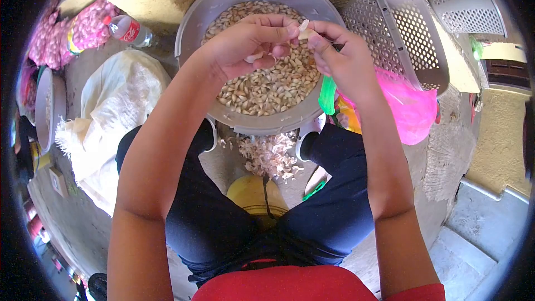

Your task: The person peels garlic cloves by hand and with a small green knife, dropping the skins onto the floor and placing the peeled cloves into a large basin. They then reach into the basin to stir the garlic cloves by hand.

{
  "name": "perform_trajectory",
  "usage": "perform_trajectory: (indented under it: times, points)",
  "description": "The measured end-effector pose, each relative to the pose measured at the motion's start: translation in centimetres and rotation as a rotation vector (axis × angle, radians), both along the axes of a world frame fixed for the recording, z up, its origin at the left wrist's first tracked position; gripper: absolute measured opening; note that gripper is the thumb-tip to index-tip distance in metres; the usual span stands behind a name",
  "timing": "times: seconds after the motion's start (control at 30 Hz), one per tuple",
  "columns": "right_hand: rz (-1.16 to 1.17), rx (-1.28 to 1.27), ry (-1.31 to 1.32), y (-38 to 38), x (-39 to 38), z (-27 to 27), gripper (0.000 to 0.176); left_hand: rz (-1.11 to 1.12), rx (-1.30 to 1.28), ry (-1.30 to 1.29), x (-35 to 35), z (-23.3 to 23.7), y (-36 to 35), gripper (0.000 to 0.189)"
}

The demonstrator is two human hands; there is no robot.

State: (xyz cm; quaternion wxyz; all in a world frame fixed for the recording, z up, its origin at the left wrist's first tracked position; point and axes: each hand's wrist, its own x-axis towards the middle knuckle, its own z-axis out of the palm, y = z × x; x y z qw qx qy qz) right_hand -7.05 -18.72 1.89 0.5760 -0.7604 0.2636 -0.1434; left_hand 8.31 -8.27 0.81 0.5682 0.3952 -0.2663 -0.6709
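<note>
My left hand and my right hand meet above a wide grey basin. Between their fingertips is a pale garlic clove, with a bit of whitish skin standing up from it. Both hands are closed in a pinch on this clove. Another pale piece, apparently a second clove, rests against the curled fingers of my left hand. Below, many garlic cloves fill the basin, seemingly in water. The hands hide part of them.
Garlic skins lie on the floor between my feet. A perforated grey basket and a pink plastic bag are right of the basin. A white sack, a soda bottle and pink net bags are on the left.
</note>
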Motion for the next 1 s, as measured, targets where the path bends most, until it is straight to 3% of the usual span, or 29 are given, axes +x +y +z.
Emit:
perform_trajectory:
  times: [0.13, 0.27, 0.43, 0.63, 0.73, 1.0]
  points:
    - [-0.029, 0.115, -0.039, 0.0, 0.0, 0.0, 0.024, 0.026, -0.033, -0.036, -0.3, -0.2, -0.2, 0.016]
    - [0.033, 0.233, -0.021, -0.5, -0.3, 0.3, 0.023, 0.075, -0.048, -0.292, -0.8, 0.2, -0.2, 0.015]
    - [0.021, 0.178, -0.019, -0.5, -0.1, 0.1, 0.023, 0.255, -0.027, -0.636, -1.7, -0.1, -0.5, 0.014]
    - [-0.149, 0.229, 0.0, 0.8, 0.6, 0.5, 0.035, 0.444, -0.201, -0.718, -1.5, -1.4, -1.1, 0.011]
    - [-0.131, 0.275, 0.005, 0.9, 0.8, 0.0, 0.038, 0.354, -0.211, -0.658, -1.5, -1.4, -1.1, 0.01]
    - [-0.088, 0.216, 0.006, 0.7, 0.7, -0.9, 0.036, 0.372, -0.206, -0.857, -1.8, -1.1, -0.8, 0.009]
